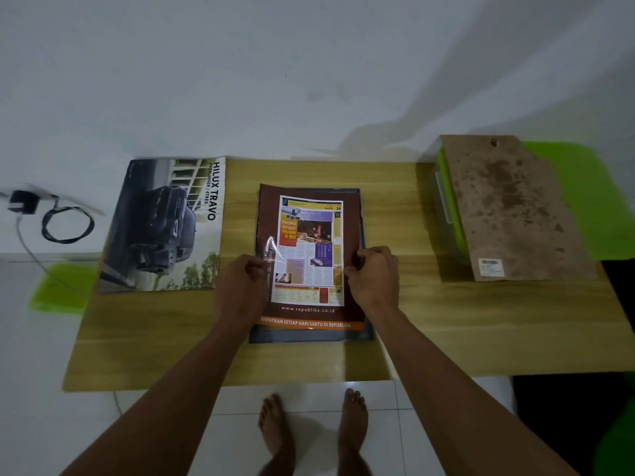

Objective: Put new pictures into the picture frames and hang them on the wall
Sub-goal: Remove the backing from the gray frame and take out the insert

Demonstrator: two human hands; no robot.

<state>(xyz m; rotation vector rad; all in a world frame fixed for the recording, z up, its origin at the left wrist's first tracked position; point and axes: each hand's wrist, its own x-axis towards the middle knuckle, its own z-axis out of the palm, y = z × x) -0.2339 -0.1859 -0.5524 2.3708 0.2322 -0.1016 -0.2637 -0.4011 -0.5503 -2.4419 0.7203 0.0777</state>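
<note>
While the person's bare feet [275, 427] stand on the white tiled floor [309, 400] just below the camera, both forearms reach forward over the near edge of the wooden counter [446, 321] to the dark picture frame [309, 336]. This frame lies flat at the counter's middle. A brown printed page [309, 255] lies on top of the frame and covers nearly all of it, so that only the frame's near strip and a sliver of its right side show.

At the frame's left side the left hand [240, 280] is knuckles up, its fingers [252, 269] curled in and pinching the page's left edge, where a glossy glare sits. At the frame's right side the right hand [372, 276] mirrors it, curled fingers nipping the page's right edge. Both wrists are held low over the page.

Left of the frame a car poster [161, 225] lies flat, hanging over the counter's left end. Well right of the frame a stained brown backing board [508, 207] rests tilted on a green box [446, 187]. Far left of the frame, on the floor, are a green sheet [62, 286] and a black charger [24, 201] with its looped cable [67, 223]. Beyond the frame the pale wall [309, 63] rises from the counter's far edge.
</note>
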